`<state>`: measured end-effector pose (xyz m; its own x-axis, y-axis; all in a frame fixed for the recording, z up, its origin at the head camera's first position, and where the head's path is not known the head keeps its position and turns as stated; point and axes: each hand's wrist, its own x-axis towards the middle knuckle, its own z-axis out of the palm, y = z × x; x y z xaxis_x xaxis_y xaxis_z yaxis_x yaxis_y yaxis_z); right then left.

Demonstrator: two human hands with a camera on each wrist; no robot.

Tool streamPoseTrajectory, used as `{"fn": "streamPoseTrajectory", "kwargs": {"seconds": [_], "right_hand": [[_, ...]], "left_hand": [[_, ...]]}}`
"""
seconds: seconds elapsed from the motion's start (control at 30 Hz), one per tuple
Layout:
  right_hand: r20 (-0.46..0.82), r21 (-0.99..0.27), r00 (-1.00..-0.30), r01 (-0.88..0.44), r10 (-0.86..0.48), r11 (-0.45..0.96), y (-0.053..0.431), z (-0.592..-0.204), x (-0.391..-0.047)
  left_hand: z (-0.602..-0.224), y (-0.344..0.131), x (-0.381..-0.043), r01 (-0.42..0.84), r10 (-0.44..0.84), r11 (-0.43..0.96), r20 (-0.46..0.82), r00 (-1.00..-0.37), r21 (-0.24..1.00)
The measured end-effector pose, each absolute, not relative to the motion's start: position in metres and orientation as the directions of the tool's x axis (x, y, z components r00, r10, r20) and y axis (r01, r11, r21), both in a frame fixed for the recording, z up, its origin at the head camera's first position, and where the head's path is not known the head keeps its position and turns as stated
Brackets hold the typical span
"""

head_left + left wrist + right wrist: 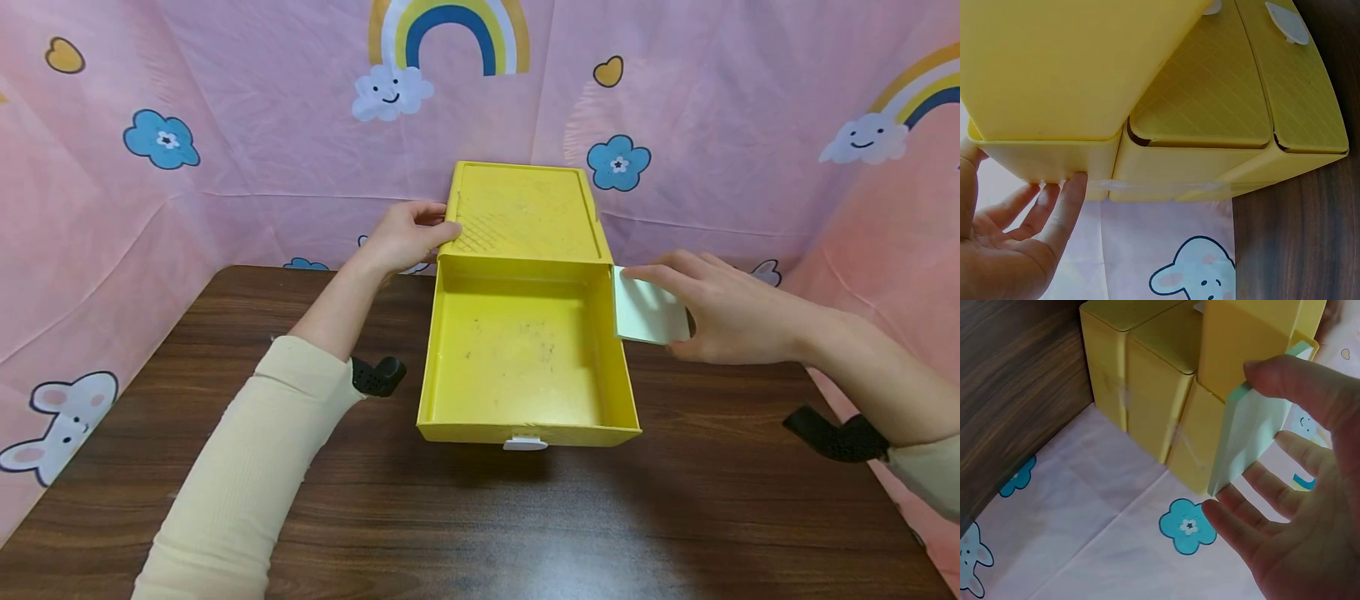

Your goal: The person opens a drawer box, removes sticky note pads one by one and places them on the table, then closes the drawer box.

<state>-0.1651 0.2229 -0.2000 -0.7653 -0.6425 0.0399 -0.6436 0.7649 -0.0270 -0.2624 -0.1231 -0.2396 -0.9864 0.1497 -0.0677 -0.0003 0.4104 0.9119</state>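
Note:
A yellow drawer cabinet (528, 208) stands at the back of the table, its top drawer (517, 375) pulled far out. Scuffs and dark specks show on the drawer's bare floor. My left hand (405, 237) holds the cabinet's left side, thumb on the top edge and fingers against the side wall (1047, 159). In my right hand (723, 308) is a pale green pad of notepaper (648, 310), gripped by its edges between thumb and fingers. It is just outside the drawer's right wall, near the cabinet's front. The right wrist view shows the pad's thickness (1247, 437).
Below the open drawer, further shut drawers (1200, 94) with white pulls (1288, 24) show in the left wrist view. A dark wood table (360, 508) lies underneath. Pink patterned cloth (285, 92) hangs behind and at both sides.

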Motion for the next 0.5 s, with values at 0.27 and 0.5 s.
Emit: {"fn": "streamPoseTrajectory", "kwargs": {"seconds": [0.27,0.5], "right_hand": [[0.034,-0.051,-0.774,-0.633,-0.632,0.773,0.229,-0.2053,-0.1697],[0.039,-0.062,-0.772,-0.635,-0.634,0.77,0.2328,-0.2093,-0.174]], "left_hand": [[-0.24,-0.1229,-0.2628,0.001,0.152,0.406,-0.067,-0.986,0.914],[-0.2404,-0.1234,-0.2626,0.001,0.157,0.406,-0.069,-0.985,0.914]]}}
